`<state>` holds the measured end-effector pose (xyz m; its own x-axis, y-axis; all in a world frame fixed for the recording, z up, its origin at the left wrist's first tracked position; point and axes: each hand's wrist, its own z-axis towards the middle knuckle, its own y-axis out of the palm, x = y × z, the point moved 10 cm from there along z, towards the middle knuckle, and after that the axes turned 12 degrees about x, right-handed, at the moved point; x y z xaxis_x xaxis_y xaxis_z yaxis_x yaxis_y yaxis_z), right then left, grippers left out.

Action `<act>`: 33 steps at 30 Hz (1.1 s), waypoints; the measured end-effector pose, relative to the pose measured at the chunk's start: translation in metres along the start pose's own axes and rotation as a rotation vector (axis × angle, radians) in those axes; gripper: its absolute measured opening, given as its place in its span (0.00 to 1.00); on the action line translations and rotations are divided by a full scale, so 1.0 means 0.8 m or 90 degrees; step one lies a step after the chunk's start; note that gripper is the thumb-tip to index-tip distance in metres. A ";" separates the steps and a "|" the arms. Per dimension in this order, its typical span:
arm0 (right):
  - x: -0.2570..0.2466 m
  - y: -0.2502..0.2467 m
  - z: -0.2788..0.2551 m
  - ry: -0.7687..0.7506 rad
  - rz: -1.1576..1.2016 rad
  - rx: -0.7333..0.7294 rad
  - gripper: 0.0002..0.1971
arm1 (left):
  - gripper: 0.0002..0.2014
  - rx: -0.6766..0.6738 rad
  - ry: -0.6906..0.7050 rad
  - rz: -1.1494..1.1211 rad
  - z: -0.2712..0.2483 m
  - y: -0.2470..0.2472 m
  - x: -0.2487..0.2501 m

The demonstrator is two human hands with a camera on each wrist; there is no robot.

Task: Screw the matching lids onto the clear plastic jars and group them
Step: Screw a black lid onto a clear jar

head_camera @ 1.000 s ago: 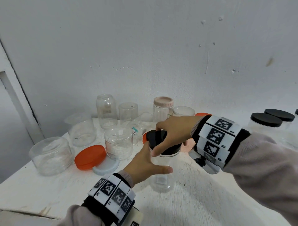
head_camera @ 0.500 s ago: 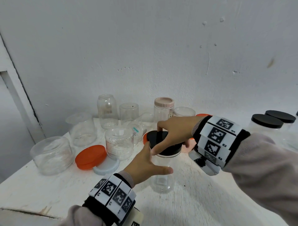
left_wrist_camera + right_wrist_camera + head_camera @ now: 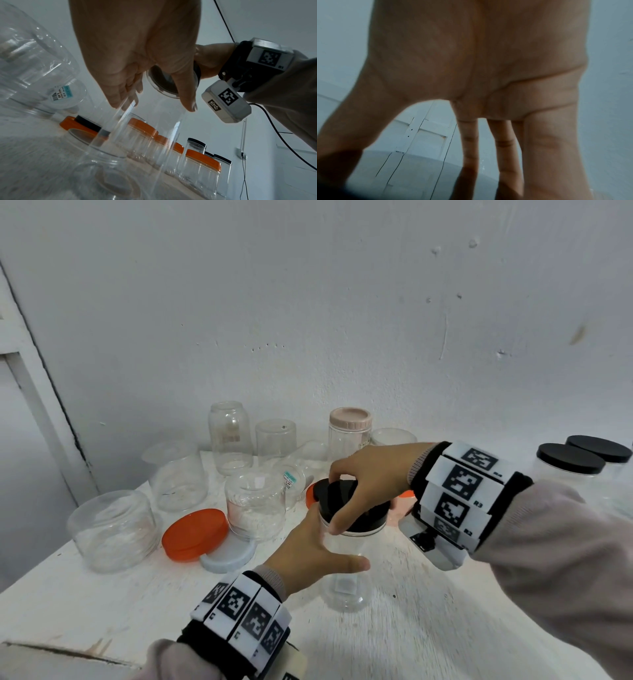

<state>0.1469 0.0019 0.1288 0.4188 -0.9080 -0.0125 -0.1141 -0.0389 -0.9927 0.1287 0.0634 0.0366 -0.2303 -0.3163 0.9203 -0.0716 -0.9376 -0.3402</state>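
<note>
A tall clear jar (image 3: 346, 580) stands upright on the white table (image 3: 428, 628) in the middle of the head view. My left hand (image 3: 318, 553) grips its side, thumb toward me, fingers behind it; in the left wrist view that left hand (image 3: 150, 97) wraps the clear jar (image 3: 140, 142). A black lid (image 3: 337, 498) sits on the jar's mouth. My right hand (image 3: 363, 484) grips the lid from above, thumb on the near rim. In the right wrist view the right hand's fingers (image 3: 469, 146) reach down around the dark lid (image 3: 334, 189).
Open clear jars (image 3: 113, 529) crowd the back left, one with a pink lid (image 3: 350, 418). An orange lid (image 3: 195, 534) and a pale lid (image 3: 229, 554) lie beside them. Black-lidded jars (image 3: 570, 460) stand at right; orange-lidded jars (image 3: 202, 166) line up behind.
My right hand has turned slightly on the black lid. The left hand and jar have stayed in place.
</note>
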 end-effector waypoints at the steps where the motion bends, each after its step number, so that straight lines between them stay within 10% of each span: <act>1: 0.001 0.000 0.000 0.009 -0.006 0.010 0.39 | 0.48 -0.001 0.000 0.004 0.000 0.000 0.000; 33: -0.008 -0.001 -0.005 -0.089 0.050 0.010 0.39 | 0.50 -0.009 -0.002 -0.003 0.000 0.002 0.001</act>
<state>0.1407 0.0057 0.1302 0.5305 -0.8411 -0.1056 -0.1383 0.0371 -0.9897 0.1287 0.0617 0.0367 -0.2261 -0.3118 0.9228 -0.0859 -0.9373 -0.3378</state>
